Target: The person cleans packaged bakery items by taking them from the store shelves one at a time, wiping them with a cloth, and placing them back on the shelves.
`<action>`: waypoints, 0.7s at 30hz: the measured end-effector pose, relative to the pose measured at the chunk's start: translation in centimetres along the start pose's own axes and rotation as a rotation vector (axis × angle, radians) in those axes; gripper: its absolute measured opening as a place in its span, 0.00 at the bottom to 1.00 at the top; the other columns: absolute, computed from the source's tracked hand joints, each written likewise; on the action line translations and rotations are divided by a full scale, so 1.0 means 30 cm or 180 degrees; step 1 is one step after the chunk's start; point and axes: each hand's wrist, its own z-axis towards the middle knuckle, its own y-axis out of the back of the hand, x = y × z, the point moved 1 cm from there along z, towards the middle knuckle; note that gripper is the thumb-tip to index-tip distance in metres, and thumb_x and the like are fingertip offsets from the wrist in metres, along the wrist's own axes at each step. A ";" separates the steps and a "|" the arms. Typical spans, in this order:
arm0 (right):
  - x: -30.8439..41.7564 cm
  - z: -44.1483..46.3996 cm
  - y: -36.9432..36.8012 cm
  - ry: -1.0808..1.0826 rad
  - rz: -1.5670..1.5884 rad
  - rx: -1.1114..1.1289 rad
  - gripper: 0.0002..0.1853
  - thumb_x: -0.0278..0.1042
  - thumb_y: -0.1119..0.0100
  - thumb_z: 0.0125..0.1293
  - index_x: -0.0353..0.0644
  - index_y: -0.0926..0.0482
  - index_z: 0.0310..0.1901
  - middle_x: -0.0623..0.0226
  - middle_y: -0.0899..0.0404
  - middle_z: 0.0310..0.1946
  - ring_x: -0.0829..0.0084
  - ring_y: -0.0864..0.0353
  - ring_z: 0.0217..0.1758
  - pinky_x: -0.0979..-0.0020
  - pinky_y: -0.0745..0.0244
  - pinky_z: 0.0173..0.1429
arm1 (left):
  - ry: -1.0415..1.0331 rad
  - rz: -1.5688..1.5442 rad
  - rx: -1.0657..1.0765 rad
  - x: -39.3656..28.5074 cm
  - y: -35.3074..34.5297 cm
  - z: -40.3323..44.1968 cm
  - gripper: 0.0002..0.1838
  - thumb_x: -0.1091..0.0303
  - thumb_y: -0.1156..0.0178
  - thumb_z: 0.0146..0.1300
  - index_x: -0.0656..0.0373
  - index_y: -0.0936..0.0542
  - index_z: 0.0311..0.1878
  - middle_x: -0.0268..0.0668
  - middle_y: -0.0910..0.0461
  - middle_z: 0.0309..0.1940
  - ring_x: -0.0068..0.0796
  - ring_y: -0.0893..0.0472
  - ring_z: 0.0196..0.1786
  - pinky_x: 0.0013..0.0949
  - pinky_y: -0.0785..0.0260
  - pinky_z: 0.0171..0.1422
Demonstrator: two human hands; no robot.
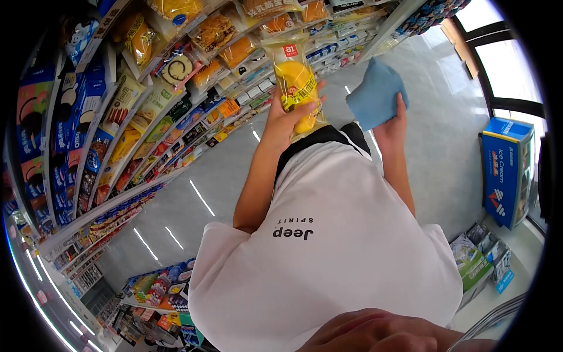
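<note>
The left hand [284,117] of the person, in the upper middle of the frame, is closed around a clear and yellow plastic package of bread [296,79], with its thumb lying across the front. To the right of it, the right hand [392,132] is gripping a flat light-blue cloth [375,94], which spreads above the grey shiny floor [443,88]. Long white shelves full of colourful packed snacks [120,144] fill the upper left; a blue ice-cream freezer [498,173] stands at the right edge.
</note>
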 end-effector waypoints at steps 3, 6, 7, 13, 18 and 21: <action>0.010 -0.095 -0.082 0.1048 -0.2080 0.0634 0.26 0.43 0.46 0.75 0.38 0.31 0.69 0.57 0.30 0.70 0.57 0.31 0.74 0.51 0.42 0.79 | 0.0082 0.0263 0.0072 0.027 -0.034 -0.005 0.41 0.86 0.35 0.57 0.58 0.40 0.73 0.44 0.29 0.67 0.44 0.24 0.66 0.47 0.27 0.69; 0.015 -0.145 -0.274 0.3527 -0.4555 0.2639 0.24 0.32 0.44 0.68 0.43 0.23 0.65 0.61 0.31 0.73 0.57 0.34 0.76 0.50 0.45 0.80 | 0.0265 0.0603 0.0237 0.060 -0.058 -0.012 0.43 0.86 0.35 0.56 0.57 0.42 0.74 0.42 0.30 0.67 0.39 0.22 0.63 0.40 0.26 0.66; -0.019 -0.136 -0.286 0.3526 -0.4640 0.2672 0.25 0.32 0.44 0.66 0.44 0.23 0.66 0.61 0.30 0.72 0.57 0.36 0.77 0.50 0.46 0.80 | 0.0327 0.0748 0.0194 0.096 -0.036 -0.023 0.44 0.86 0.35 0.56 0.57 0.42 0.75 0.42 0.30 0.67 0.37 0.22 0.62 0.38 0.26 0.65; -0.064 -0.182 -0.244 0.3262 -0.5163 0.3540 0.26 0.36 0.46 0.68 0.51 0.24 0.68 0.70 0.30 0.72 0.58 0.38 0.78 0.49 0.53 0.82 | 0.0884 -0.0064 -0.0320 0.079 -0.029 -0.028 0.45 0.83 0.31 0.55 0.59 0.40 0.76 0.40 0.31 0.70 0.32 0.27 0.69 0.35 0.26 0.67; -0.032 -0.109 -0.280 0.3471 -0.5125 0.2842 0.27 0.38 0.43 0.67 0.52 0.25 0.68 0.69 0.31 0.73 0.58 0.42 0.80 0.49 0.53 0.83 | 0.0564 0.0957 0.0480 0.112 -0.008 -0.033 0.48 0.86 0.31 0.52 0.60 0.43 0.76 0.35 0.28 0.63 0.30 0.24 0.63 0.34 0.27 0.65; -0.036 -0.106 -0.305 0.3566 -0.4915 0.2764 0.27 0.39 0.42 0.67 0.51 0.25 0.68 0.69 0.31 0.73 0.57 0.43 0.81 0.49 0.53 0.83 | 0.0432 0.0823 0.0395 0.073 -0.088 -0.032 0.48 0.83 0.31 0.54 0.59 0.44 0.77 0.35 0.29 0.64 0.30 0.24 0.64 0.34 0.28 0.66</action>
